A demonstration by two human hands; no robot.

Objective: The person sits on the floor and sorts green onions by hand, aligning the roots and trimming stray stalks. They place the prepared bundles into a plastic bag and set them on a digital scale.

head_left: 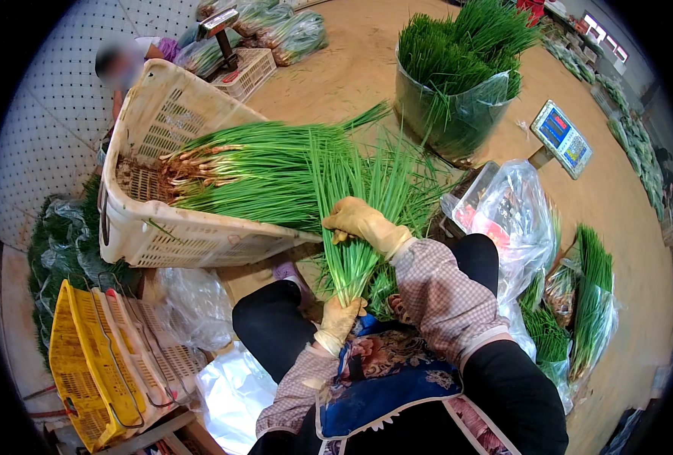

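My left hand [339, 321], in a pale yellow glove, is closed round the white lower ends of a bunch of spring onions [354, 269] above my lap. The green leaves of this bunch fan upward and away from me. My right hand [365, 225], in the same kind of glove, curls its fingers round the bunch higher up. Just beyond, a white plastic crate [200, 239] lies tilted with its open side toward the right. Many more spring onions [253, 171] fill it, brown roots to the left and leaves trailing out.
A clear bag of upright green leaves [458, 98] stands at the far right. Nearer are a digital scale [562, 140], a crumpled plastic bag [522, 220] and bagged spring onions [593, 303]. Yellow crates [86, 364] lie at the lower left. Another person [128, 68] sits behind the white crate.
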